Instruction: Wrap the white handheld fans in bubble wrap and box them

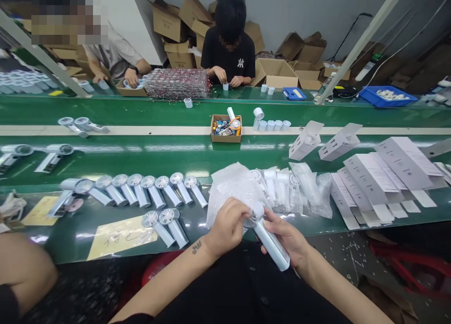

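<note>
My right hand (287, 239) grips the handle of a small white handheld fan (269, 241), held tilted over my lap at the table's near edge. My left hand (227, 225) pinches the fan's round head from the left. Just beyond my hands lies a heap of clear plastic bags (232, 185), some with fans inside. Left of it a row of several bare fans (141, 190) lies on the green table, with two more fans (165, 225) nearer to me.
Flat white cartons (380, 178) are stacked at the right. A small cardboard box (226, 128) of parts sits mid-belt, beside white cups (273, 124). Two people work across the green conveyor (141, 112). Another person's arm (24, 272) is at my lower left.
</note>
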Demonstrator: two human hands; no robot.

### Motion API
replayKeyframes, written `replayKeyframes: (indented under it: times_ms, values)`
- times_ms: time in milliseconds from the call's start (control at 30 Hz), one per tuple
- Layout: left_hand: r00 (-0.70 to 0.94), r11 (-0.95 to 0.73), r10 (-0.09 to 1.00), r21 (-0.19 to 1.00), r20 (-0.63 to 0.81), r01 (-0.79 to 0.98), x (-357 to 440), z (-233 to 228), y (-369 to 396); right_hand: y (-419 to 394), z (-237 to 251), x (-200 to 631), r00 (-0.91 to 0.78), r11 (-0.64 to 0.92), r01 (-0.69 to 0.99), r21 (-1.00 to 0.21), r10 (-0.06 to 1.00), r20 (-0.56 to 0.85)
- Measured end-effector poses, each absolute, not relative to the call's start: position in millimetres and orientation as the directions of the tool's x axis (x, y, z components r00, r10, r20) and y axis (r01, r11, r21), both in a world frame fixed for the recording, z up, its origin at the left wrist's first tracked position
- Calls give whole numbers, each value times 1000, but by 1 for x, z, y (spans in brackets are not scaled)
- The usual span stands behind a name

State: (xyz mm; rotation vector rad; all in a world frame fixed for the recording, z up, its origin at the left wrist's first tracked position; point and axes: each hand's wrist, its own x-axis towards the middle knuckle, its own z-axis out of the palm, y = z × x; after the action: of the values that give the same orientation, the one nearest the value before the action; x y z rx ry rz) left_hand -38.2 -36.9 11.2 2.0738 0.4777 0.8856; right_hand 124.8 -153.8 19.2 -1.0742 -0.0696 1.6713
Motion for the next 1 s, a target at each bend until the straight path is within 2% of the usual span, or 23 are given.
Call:
replayKeyframes:
  times_ms: [67, 100, 133, 233, 267, 367, 400, 467, 533, 600, 733, 867, 933, 1000]
  values:
    - [744, -731, 435, 681, 508, -38, -38, 12, -36, -158, 21, 128, 22, -397, -735, -551, 797, -604]
    - [763, -754, 388, 654, 517, -60, -37, 13, -36, -160, 22, 129, 44, -390, -730, -562, 793, -607]
    - [769, -746, 387, 663, 508, -62, -36, 14, -36, -162, 22, 128, 69, -381, -725, -574, 789, -611]
    - [711, -590, 578, 807, 400, 25, -25, 24, -37, -168, 22, 122, 99, -378, -707, -598, 784, -613]
    - [708, -545, 605, 838, 364, 35, -19, 27, -38, -170, 21, 120, 86, -386, -701, -599, 789, -609]
    - [777, -536, 516, 843, 360, -34, -5, 34, -37, -180, 17, 121, 95, -345, -707, -618, 819, -565]
    - [779, -536, 516, 844, 356, -31, -3, 34, -34, -185, 16, 125, 107, -314, -712, -628, 836, -538]
    - [714, -485, 636, 871, 294, 74, -1, 33, -26, -194, 15, 135, 77, -281, -718, -636, 877, -474]
    - [662, -389, 727, 903, 180, 182, 1, 32, -18, -200, 14, 144, -18, -300, -730, -614, 906, -422]
    - [696, -284, 715, 936, 62, 208, 4, 32, -15, -200, 13, 148, -75, -307, -750, -585, 919, -387]
    - [741, 79, 654, 988, -152, 132, 16, 27, -24, -191, 9, 147, -29, -262, -780, -568, 922, -385]
    - [638, 440, 686, 898, -351, 21, 26, 15, -27, -191, 3, 148, -42, -303, -782, -545, 897, -440]
    - [628, 507, 666, 862, -403, 16, 29, 11, -27, -193, 1, 148, -57, -312, -785, -535, 896, -440]
    - [642, 477, 660, 878, -390, 44, 29, 11, -27, -193, 0, 148, -64, -295, -796, -528, 909, -412]
